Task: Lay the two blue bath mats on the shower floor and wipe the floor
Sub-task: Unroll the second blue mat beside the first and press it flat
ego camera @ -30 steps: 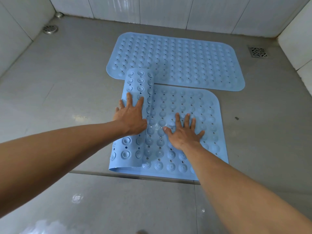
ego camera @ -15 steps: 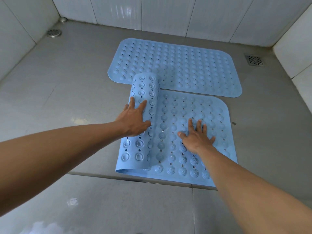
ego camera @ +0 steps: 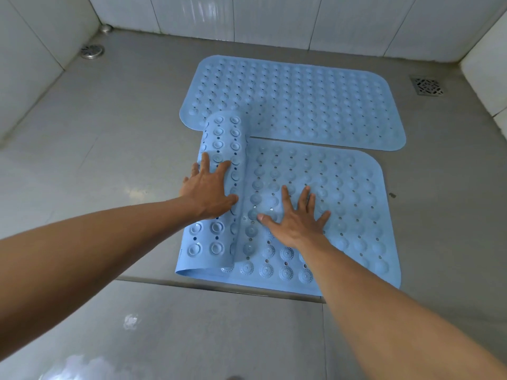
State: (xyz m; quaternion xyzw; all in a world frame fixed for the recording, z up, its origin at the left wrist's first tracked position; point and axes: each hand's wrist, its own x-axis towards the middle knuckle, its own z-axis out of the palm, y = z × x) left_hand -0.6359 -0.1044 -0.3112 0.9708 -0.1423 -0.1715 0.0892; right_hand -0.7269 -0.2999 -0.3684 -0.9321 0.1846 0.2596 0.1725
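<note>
Bath mats, both blue, are down on the grey shower floor [ego camera: 123,138]. Far mat [ego camera: 301,100] lies fully flat, long side running left to right, near the back wall tiles [ego camera: 274,17]. Near mat [ego camera: 343,204] sits just in front of it, with a thin strip of floor showing between the two edges. Its right part is flat. Its left part is curled over into a roll [ego camera: 223,138] with suction cups facing up (underside showing), and the roll's far end overlaps the far mat's near-left corner.

Left hand [ego camera: 208,187] rests on top of the roll, fingers straight and spread, gripping nothing. Right hand [ego camera: 296,220] lies palm down on the flat part just right of the roll, fingers splayed, nothing held. Hands are close together, not touching.

Round drain [ego camera: 92,50] is in the back-left corner and square drain [ego camera: 427,85] at back right, both well apart from the mats. Metal strip [ego camera: 219,287] crosses the floor along the near mat's front edge.
</note>
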